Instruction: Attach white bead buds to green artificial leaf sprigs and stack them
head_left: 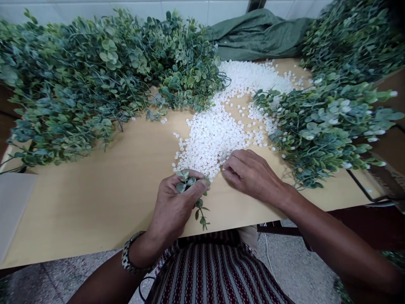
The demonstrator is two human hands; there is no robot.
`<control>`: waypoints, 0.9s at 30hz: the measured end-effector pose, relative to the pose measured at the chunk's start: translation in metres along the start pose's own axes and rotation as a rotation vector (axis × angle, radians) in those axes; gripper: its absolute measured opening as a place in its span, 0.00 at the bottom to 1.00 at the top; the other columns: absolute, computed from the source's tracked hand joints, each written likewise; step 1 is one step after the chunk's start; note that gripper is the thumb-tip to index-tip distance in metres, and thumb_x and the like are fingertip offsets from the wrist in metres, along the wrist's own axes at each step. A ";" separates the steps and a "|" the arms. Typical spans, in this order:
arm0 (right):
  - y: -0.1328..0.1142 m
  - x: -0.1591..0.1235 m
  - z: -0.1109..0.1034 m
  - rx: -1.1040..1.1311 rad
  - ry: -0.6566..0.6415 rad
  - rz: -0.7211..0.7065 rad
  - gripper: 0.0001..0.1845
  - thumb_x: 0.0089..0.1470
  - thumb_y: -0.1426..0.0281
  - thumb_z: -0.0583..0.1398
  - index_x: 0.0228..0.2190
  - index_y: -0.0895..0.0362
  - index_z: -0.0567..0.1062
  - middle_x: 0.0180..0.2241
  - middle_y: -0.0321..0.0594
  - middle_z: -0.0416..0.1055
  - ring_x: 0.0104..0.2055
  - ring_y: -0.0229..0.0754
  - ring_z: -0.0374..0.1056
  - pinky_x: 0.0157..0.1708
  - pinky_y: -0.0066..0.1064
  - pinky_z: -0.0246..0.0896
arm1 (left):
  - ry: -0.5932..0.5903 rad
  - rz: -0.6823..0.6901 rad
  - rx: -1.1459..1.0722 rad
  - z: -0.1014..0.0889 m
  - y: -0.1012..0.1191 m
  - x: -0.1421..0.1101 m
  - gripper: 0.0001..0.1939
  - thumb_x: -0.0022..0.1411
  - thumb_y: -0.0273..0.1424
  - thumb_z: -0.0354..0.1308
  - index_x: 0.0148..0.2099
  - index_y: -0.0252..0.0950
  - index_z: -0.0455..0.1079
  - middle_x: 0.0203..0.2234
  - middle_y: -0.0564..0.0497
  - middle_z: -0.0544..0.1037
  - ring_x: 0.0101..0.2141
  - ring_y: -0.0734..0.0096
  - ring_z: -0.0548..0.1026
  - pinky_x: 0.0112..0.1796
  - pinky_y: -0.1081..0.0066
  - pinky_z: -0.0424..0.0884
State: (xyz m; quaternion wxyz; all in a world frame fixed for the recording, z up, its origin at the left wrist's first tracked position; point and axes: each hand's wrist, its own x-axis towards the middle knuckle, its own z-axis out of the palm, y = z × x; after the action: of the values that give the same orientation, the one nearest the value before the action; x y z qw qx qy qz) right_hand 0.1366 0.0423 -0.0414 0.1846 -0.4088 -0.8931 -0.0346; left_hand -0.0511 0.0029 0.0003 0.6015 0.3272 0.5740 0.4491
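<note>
Pinched between the thumb and fingers of my left hand (180, 198) is a small artificial leafy sprig (200, 207); its round green leaves stick out above and below the grip. My right hand (249, 173) rests at the near right edge of a pile of small white beads (211, 135). Its fingers are curled and pressed together, and whatever lies between them is too small or hidden to make out. On the right lies a bunch of artificial stems (329, 122) with white tips on many of them.
A large heap of artificial greenery (104, 71) covers the back left of the wooden table (95, 202). More greenery (354, 42) is piled at the back right. A green cloth (259, 33) lies along the wall, and a pale board (15, 211) sits at the left edge.
</note>
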 end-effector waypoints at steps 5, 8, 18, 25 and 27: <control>-0.007 -0.009 0.002 0.029 0.027 -0.014 0.09 0.57 0.76 0.54 0.26 0.59 0.70 0.26 0.42 0.68 0.30 0.42 0.62 0.32 0.34 0.58 | 0.022 -0.073 -0.043 0.008 -0.003 0.000 0.07 0.39 0.29 0.66 0.24 0.34 0.72 0.14 0.56 0.71 0.18 0.79 0.65 0.20 0.78 0.59; -0.010 -0.013 0.002 0.074 0.016 0.001 0.08 0.57 0.77 0.53 0.27 0.58 0.69 0.28 0.44 0.69 0.33 0.43 0.63 0.34 0.35 0.60 | 0.032 -0.081 -0.072 0.011 -0.006 0.000 0.08 0.38 0.28 0.67 0.24 0.34 0.73 0.13 0.58 0.69 0.16 0.81 0.62 0.19 0.78 0.57; 0.003 -0.017 -0.014 0.373 -0.119 0.152 0.07 0.57 0.76 0.55 0.38 0.56 0.70 0.36 0.45 0.71 0.40 0.45 0.67 0.39 0.38 0.64 | -0.001 -0.040 -0.057 0.009 -0.003 0.000 0.06 0.40 0.29 0.66 0.25 0.35 0.74 0.14 0.57 0.70 0.18 0.79 0.64 0.21 0.77 0.58; 0.007 -0.018 -0.012 0.404 -0.082 0.146 0.07 0.56 0.78 0.54 0.35 0.56 0.71 0.33 0.42 0.70 0.36 0.41 0.66 0.35 0.33 0.63 | -0.005 -0.031 -0.006 0.010 -0.002 0.002 0.06 0.41 0.29 0.66 0.26 0.35 0.74 0.15 0.56 0.72 0.19 0.78 0.66 0.22 0.77 0.59; 0.006 -0.017 -0.011 0.384 -0.076 0.143 0.07 0.56 0.78 0.54 0.33 0.57 0.71 0.31 0.41 0.69 0.34 0.40 0.66 0.33 0.32 0.62 | -0.010 -0.032 0.004 0.010 -0.004 0.002 0.06 0.41 0.29 0.66 0.25 0.35 0.74 0.15 0.56 0.71 0.19 0.79 0.66 0.22 0.77 0.59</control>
State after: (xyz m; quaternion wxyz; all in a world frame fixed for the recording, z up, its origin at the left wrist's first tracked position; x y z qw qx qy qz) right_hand 0.1543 0.0320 -0.0378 0.2275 -0.4296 -0.8581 0.1650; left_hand -0.0409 0.0046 -0.0027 0.6110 0.3214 0.5768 0.4367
